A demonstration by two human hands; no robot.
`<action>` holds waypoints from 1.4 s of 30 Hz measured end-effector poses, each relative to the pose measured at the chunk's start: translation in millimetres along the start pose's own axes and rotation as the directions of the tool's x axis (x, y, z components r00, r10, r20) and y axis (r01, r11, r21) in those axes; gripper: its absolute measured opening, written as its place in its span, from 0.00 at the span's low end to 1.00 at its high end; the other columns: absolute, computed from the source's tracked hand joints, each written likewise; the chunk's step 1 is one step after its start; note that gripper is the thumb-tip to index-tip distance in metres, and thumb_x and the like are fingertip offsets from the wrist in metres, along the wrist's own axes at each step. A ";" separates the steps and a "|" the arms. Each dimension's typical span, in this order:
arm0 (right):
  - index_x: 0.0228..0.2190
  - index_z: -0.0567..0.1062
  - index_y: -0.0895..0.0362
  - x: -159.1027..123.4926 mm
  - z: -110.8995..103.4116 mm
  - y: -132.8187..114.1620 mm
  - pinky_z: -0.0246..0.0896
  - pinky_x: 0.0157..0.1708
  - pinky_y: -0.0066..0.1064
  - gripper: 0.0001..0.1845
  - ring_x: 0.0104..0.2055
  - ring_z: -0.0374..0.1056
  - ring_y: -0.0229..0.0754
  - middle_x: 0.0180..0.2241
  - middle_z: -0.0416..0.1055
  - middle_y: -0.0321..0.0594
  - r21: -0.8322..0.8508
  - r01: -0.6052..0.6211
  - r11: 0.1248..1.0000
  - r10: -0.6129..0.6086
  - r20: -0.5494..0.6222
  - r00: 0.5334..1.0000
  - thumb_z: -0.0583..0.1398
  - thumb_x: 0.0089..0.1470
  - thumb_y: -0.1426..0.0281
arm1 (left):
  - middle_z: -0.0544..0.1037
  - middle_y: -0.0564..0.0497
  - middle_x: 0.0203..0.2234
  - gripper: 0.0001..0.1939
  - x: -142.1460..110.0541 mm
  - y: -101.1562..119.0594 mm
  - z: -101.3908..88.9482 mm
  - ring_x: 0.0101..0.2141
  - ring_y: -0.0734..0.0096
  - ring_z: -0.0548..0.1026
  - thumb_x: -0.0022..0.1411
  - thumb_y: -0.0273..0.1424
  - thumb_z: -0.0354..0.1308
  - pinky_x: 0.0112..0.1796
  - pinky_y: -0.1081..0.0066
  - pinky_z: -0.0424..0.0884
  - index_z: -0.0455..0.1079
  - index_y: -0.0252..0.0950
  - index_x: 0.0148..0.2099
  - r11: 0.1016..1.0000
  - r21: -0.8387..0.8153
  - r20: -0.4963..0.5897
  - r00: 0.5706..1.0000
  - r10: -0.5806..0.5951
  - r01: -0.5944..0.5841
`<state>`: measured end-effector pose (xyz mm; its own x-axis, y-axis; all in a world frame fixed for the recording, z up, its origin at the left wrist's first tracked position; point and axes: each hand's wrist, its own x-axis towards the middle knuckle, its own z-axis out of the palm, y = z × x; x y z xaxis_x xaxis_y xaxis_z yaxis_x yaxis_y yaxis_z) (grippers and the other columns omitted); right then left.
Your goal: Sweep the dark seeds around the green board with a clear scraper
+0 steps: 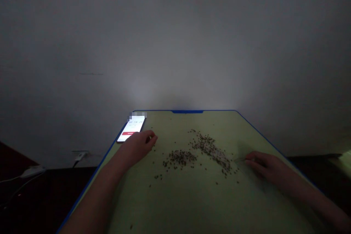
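My left hand [140, 142] hovers over the left side of the table beside a lit phone [131, 128]. Its fingers are curled into a pinch, and whatever they may hold is too small or hidden to see. On the right, my right hand [260, 162] is closed on a thin tweezers-like tool [239, 160], which points left and shows only faintly. Between the hands lie small dark grains in two loose piles, a left pile [181, 157] and a right pile [212, 150], with paler bits mixed in. Stray grains are scattered around them.
The pale green table [175, 204] has a blue edge and stands against a grey wall [175, 44]. The phone shows a running timer screen with a red button. At the lower left are a wall socket with a plug [80, 156] and a white power strip [32, 171]. The light is dim.
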<state>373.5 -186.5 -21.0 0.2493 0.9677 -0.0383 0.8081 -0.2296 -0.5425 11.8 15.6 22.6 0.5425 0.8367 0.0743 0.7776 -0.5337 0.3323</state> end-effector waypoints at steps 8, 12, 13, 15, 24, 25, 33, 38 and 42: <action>0.37 0.71 0.53 -24.8 44.0 -47.4 0.56 0.21 0.29 0.17 0.20 0.65 0.41 0.17 0.69 0.33 0.090 -0.047 0.995 0.046 0.011 0.999 0.50 0.53 0.57 | 0.75 0.50 0.24 0.17 -3.3 5.5 -3.0 0.23 0.73 0.69 0.60 0.40 0.43 0.25 0.74 0.57 0.69 0.36 0.34 1.000 -0.004 0.017 1.000 -0.021 0.021; 0.39 0.70 0.53 -24.2 65.9 -83.7 0.55 0.20 0.30 0.16 0.19 0.65 0.41 0.16 0.68 0.32 0.100 -0.004 0.995 0.004 -0.007 1.000 0.50 0.54 0.59 | 0.76 0.50 0.25 0.16 -4.5 5.4 -1.7 0.23 0.73 0.69 0.61 0.39 0.43 0.25 0.74 0.57 0.69 0.36 0.35 1.000 0.005 -0.002 1.000 -0.004 0.004; 0.39 0.70 0.52 -23.0 70.9 -94.2 0.56 0.21 0.30 0.15 0.19 0.65 0.42 0.16 0.69 0.33 0.104 0.017 0.994 -0.016 -0.009 1.000 0.50 0.54 0.60 | 0.76 0.49 0.25 0.16 -4.7 5.0 -1.1 0.24 0.73 0.70 0.61 0.39 0.43 0.25 0.73 0.57 0.69 0.36 0.35 1.000 0.012 -0.011 1.000 -0.002 0.002; 0.39 0.70 0.52 -20.4 79.4 -114.3 0.57 0.22 0.30 0.14 0.21 0.67 0.42 0.18 0.71 0.35 0.117 0.057 0.991 -0.056 -0.011 0.998 0.50 0.54 0.62 | 0.76 0.49 0.25 0.16 -4.9 3.9 -0.2 0.24 0.73 0.70 0.61 0.39 0.44 0.25 0.73 0.57 0.70 0.36 0.35 1.000 0.030 -0.030 1.000 0.003 -0.002; 0.40 0.69 0.51 -11.1 77.4 -125.2 0.57 0.24 0.30 0.14 0.22 0.67 0.41 0.21 0.72 0.35 0.160 0.127 0.979 -0.127 -0.010 0.992 0.51 0.55 0.61 | 0.76 0.49 0.25 0.16 -6.7 2.5 -0.6 0.24 0.73 0.69 0.61 0.38 0.45 0.25 0.73 0.57 0.71 0.36 0.35 0.997 0.078 -0.091 0.995 0.030 -0.023; 0.40 0.69 0.51 -10.7 75.1 -120.8 0.57 0.24 0.30 0.14 0.22 0.67 0.41 0.21 0.72 0.34 0.147 0.129 0.981 -0.128 -0.017 0.992 0.51 0.55 0.60 | 0.76 0.49 0.25 0.16 -6.7 2.9 -0.8 0.24 0.73 0.69 0.61 0.38 0.45 0.26 0.72 0.58 0.71 0.36 0.35 0.997 0.078 -0.100 0.995 0.028 -0.020; 0.40 0.70 0.50 -8.2 70.7 -127.7 0.56 0.23 0.29 0.13 0.21 0.66 0.39 0.20 0.71 0.33 0.069 0.227 0.971 -0.231 0.047 0.972 0.51 0.55 0.60 | 0.76 0.48 0.25 0.16 -8.3 5.6 -2.9 0.24 0.72 0.69 0.61 0.37 0.45 0.27 0.71 0.58 0.72 0.36 0.37 0.996 0.091 -0.131 0.991 0.016 -0.004; 0.40 0.72 0.48 -7.9 70.7 -139.9 0.58 0.26 0.30 0.13 0.26 0.69 0.41 0.25 0.74 0.35 -0.019 0.282 0.959 -0.280 0.052 0.958 0.52 0.55 0.62 | 0.76 0.48 0.26 0.17 -8.7 4.8 -2.1 0.25 0.72 0.69 0.62 0.38 0.44 0.27 0.72 0.58 0.72 0.36 0.37 0.996 0.093 -0.134 0.991 0.014 -0.001; 0.38 0.73 0.48 -18.0 72.7 -137.8 0.62 0.27 0.30 0.13 0.28 0.71 0.41 0.28 0.76 0.36 0.016 0.304 0.953 -0.304 0.093 0.948 0.51 0.56 0.62 | 0.76 0.49 0.26 0.16 -8.3 3.9 -0.7 0.24 0.73 0.69 0.62 0.38 0.44 0.26 0.72 0.58 0.71 0.36 0.36 0.996 0.092 -0.123 0.992 0.033 -0.022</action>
<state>218.9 -164.8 -6.6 -0.0589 0.9970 0.0505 0.8367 0.0769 -0.5422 10.1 6.6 23.9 0.5249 0.8273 0.2003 0.7915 -0.5610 0.2427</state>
